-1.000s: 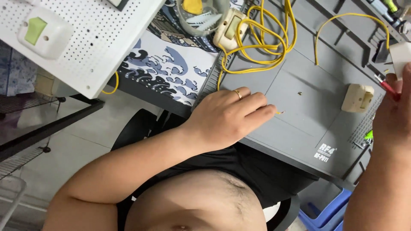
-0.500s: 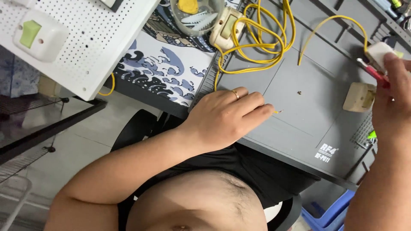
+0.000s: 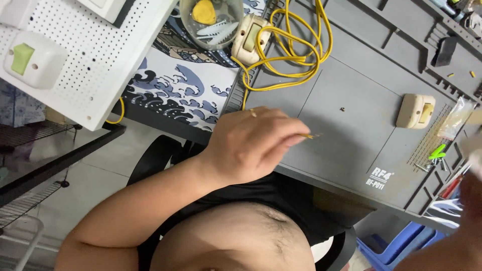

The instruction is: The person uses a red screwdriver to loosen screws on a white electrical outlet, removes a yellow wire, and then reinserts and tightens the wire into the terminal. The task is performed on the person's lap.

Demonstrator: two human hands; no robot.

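Head view: left hand (image 3: 251, 145) stays at mat (image 3: 351, 130) front edge, fingers pinching thin wire (image 3: 312, 135); right hand (image 3: 472, 200) w/ red tool dropped to right edge, blurred, grip can't tell.

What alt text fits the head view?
A left hand pinches a small brass piece over a grey work mat. A cream switch and yellow wire lie on it; the right hand is blurred at the edge.

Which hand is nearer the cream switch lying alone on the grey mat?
Right. The right hand is blurred at the frame's right edge, just below-right of the cream switch; the left hand rests farther off, across the grey mat.
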